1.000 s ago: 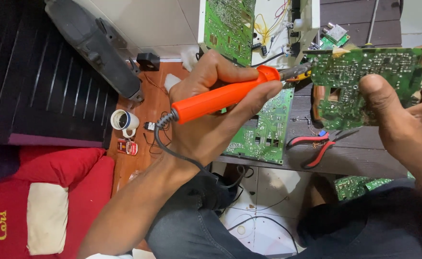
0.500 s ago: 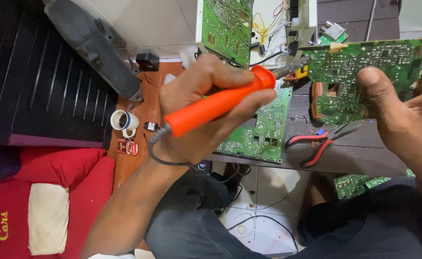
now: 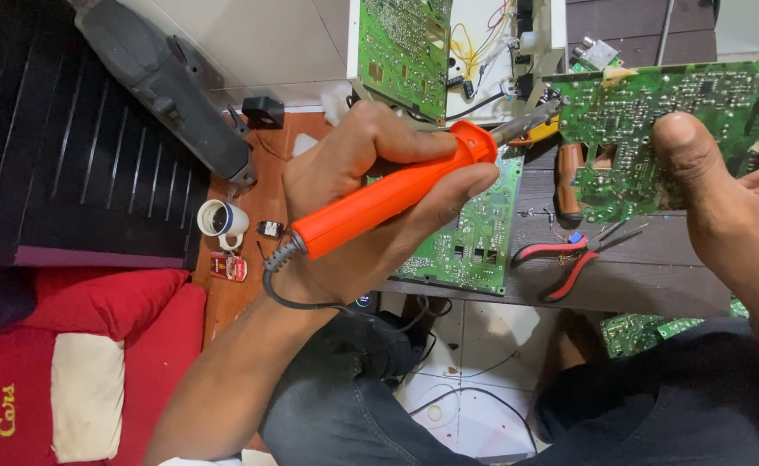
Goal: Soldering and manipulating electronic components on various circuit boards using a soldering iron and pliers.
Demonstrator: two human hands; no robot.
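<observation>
My left hand (image 3: 354, 185) is closed around the orange handle of a soldering iron (image 3: 388, 198). The iron's metal tip (image 3: 539, 116) touches the left edge of a green circuit board (image 3: 655, 112). My right hand (image 3: 733, 198) holds this board up at the right, with the thumb pressed on its face. A black cord runs from the iron's handle down over my lap.
A second green circuit board (image 3: 474, 233) lies on the dark wooden bench under the iron. Red-handled pliers (image 3: 569, 255) lie beside it. A third board (image 3: 401, 47) stands at the top. A small white cup (image 3: 220, 220), a black tool (image 3: 164, 86) and a red cushion (image 3: 78, 345) are at the left.
My left hand has tilted the soldering iron and kept its tip at the held board's left edge. The board in my right hand has shifted slightly.
</observation>
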